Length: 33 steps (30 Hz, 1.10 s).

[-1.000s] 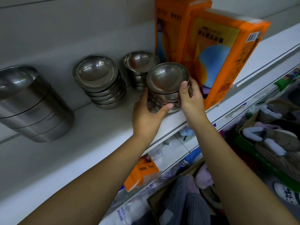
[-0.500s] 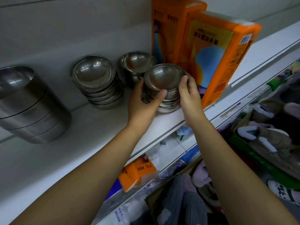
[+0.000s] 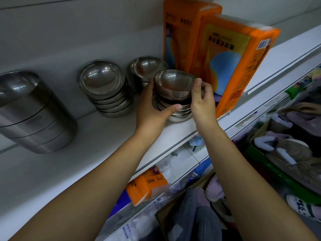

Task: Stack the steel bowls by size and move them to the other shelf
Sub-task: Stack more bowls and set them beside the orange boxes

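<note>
Both forearms bare to frame edge, no sleeves. Left hand point(image 3: 150, 108) & right hand point(image 3: 203, 103): no rings, no watch, short nails.

One camera only, worn on the person's head, looks forward and down along both forearms from close by. It faces the white shelf point(image 3: 107, 136), whose front edge runs slantwise from lower left to upper right, lower shelves showing beneath.

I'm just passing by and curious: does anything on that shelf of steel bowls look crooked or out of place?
Yes. The top bowl of the front stack sits tilted, lifted off the bowls below, between the left hand and right hand.
</note>
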Motion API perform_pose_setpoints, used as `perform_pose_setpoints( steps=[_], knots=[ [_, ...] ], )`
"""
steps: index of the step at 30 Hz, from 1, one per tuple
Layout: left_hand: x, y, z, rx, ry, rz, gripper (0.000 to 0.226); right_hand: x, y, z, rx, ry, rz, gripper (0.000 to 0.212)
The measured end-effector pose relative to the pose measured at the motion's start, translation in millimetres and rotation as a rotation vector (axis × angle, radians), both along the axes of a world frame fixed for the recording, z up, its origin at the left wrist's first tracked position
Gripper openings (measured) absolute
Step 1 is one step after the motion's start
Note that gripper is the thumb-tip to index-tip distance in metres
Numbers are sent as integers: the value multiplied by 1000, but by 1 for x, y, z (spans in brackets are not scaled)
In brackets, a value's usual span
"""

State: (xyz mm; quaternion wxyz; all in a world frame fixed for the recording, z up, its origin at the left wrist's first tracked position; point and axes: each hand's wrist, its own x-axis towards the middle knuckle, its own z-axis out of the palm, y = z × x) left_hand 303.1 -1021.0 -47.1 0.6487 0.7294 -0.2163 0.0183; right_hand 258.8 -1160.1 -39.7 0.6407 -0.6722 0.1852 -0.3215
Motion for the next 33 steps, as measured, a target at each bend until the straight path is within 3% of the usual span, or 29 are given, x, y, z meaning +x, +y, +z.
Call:
perform_pose_setpoints(
  steps=[5,18,22,28,33],
  knots=[
    [1,3,9,31,-60,-18,100,2,-1,3,-12,-17,-5,40],
    [-4,1,-6,46,5,-52,94,-3,1,-11,-87,48,0,54],
    [-8,0,-9,39,22,-21,95,-2,1,-8,-82,60,-10,74],
    [-12,-2,-14,29,42,19,99,-3,0,-9,-38,71,13,55],
    [-12,-3,-21,26,42,44,100,-3,2,-11,-50,79,29,53]
  ],
)
